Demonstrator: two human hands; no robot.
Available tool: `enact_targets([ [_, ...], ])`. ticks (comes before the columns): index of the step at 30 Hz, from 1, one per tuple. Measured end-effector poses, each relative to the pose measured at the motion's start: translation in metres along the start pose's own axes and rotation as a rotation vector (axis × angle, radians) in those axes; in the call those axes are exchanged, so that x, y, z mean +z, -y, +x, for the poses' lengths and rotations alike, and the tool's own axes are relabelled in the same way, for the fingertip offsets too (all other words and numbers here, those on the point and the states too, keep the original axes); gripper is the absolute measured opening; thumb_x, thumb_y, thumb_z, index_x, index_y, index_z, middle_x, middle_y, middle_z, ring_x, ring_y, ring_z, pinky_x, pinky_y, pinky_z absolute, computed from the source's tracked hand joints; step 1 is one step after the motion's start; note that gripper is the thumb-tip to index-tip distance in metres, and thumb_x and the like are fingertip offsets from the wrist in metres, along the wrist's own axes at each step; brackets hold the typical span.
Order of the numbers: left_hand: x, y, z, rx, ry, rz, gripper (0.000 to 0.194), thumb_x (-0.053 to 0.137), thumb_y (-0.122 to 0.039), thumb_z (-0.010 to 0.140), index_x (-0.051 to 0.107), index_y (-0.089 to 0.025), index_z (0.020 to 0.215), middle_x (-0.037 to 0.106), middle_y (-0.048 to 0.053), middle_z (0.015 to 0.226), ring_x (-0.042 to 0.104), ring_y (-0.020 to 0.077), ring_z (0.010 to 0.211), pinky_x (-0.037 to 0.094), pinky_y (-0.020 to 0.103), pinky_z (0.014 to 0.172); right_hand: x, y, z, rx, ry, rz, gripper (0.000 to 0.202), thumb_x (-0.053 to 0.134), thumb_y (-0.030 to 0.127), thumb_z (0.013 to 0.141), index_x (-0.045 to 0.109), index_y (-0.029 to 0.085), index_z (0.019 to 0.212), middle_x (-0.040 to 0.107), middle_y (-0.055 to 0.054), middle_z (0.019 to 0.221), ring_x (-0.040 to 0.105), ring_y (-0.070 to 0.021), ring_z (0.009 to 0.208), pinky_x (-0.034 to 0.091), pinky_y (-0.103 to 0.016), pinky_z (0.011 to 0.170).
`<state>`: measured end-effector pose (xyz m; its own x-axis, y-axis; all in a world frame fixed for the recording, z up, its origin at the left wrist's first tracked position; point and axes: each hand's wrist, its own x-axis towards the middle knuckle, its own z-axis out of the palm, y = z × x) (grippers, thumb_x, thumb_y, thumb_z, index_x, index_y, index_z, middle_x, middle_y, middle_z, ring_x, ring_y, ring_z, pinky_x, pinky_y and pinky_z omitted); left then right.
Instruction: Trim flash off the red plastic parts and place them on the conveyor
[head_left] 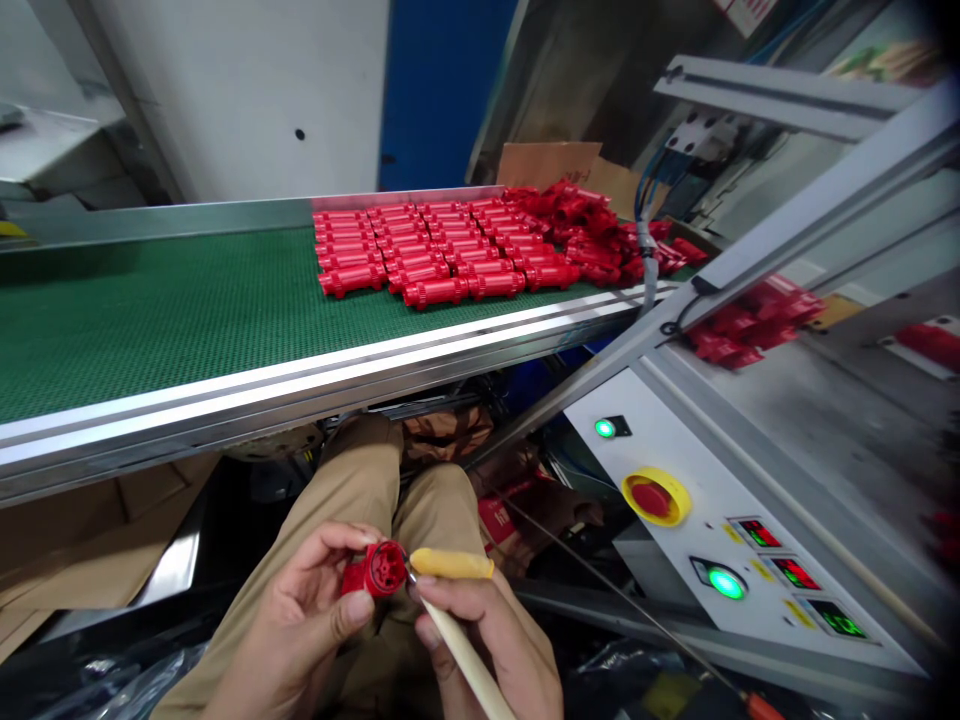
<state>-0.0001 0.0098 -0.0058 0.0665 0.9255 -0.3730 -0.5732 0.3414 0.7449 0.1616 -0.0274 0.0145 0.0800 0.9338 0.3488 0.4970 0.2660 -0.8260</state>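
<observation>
My left hand (319,595) grips a small red plastic fitting (385,568), its round, ribbed open end turned to the right. My right hand (480,620) is closed around a slim hand tool with a cream handle (461,655). The tool's small metal end is at the rim of the fitting; its exact shape is too small to make out. A yellow sleeve-like piece (452,564) lies along the top of my right fingers; I cannot tell whether it covers a fingertip. Both hands are above my lap.
Ahead runs a green conveyor belt (150,310) with a metal edge. Rows of red fittings (439,255) lie on it, with a loose heap (577,220) at the right end. To the right stands a machine's control panel (637,440) with a red emergency stop button (651,498).
</observation>
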Motion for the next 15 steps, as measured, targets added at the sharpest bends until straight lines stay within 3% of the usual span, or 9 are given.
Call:
enact_targets([
  [4,0.002,-0.001,0.000,0.037,-0.032,-0.006,0.034,0.097,-0.032,0.064,0.080,-0.024,0.092,0.077,0.006,0.101,0.070,0.0229,0.097,0.054,0.030,0.090,-0.004,0.000,0.003,-0.006,0.023,0.003,0.018,0.063,0.041,0.104,0.072,0.028,0.113,0.079,-0.005,0.107,0.077,-0.0207,0.097,0.061,-0.027,0.083],
  [10,-0.003,-0.002,-0.005,-0.144,0.021,-0.041,0.033,0.087,-0.042,0.078,0.081,-0.022,0.104,0.081,0.009,0.099,0.071,0.0237,0.094,0.053,0.030,0.086,-0.018,-0.003,0.028,-0.190,0.164,0.176,0.022,0.076,0.019,0.096,0.075,0.025,0.117,0.081,-0.004,0.110,0.079,-0.0169,0.094,0.064,-0.021,0.084],
  [15,-0.003,-0.002,-0.005,-0.158,0.034,-0.046,0.033,0.087,-0.042,0.079,0.082,-0.022,0.105,0.081,0.009,0.097,0.070,0.0241,0.093,0.052,0.031,0.087,-0.015,-0.006,0.028,-0.121,0.154,0.208,0.022,0.078,0.019,0.094,0.079,0.027,0.115,0.083,-0.004,0.105,0.080,-0.0184,0.089,0.066,-0.024,0.082],
])
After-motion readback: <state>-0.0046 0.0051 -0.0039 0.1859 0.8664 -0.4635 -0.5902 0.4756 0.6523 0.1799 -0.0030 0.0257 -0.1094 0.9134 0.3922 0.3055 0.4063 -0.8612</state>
